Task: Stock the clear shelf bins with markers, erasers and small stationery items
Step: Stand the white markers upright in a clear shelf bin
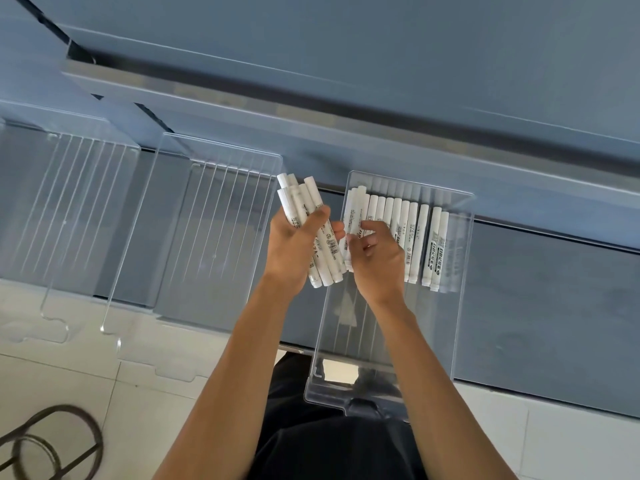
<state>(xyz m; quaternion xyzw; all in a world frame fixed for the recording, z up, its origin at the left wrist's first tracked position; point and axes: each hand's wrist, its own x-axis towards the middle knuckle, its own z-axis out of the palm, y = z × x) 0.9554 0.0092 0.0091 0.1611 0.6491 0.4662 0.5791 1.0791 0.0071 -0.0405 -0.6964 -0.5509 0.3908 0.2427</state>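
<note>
**Both hands on white markers at the right-hand bin**

Left hand [294, 244] grips a bundle of white markers [300, 199], fingers and thumb curled round them. The bundle is held in the air, tilted, between the middle bin [214, 254] and the right bin [464, 271], touching neither.

Right hand [377, 261] is over the right bin, fingers curled, pinching one marker [354, 216] at the left end of the row. Cannot tell if that marker touches the bin floor.

Row of markers [412, 230] lies side by side in the far half of the right bin, caps toward the back. Near half of that bin is bare.

Middle bin and left bin [69, 220] are clear plastic and sit beside each other on the grey shelf [346, 126].

Tiled floor [69, 375] below, metal ring stand [52, 441] at bottom left.
</note>
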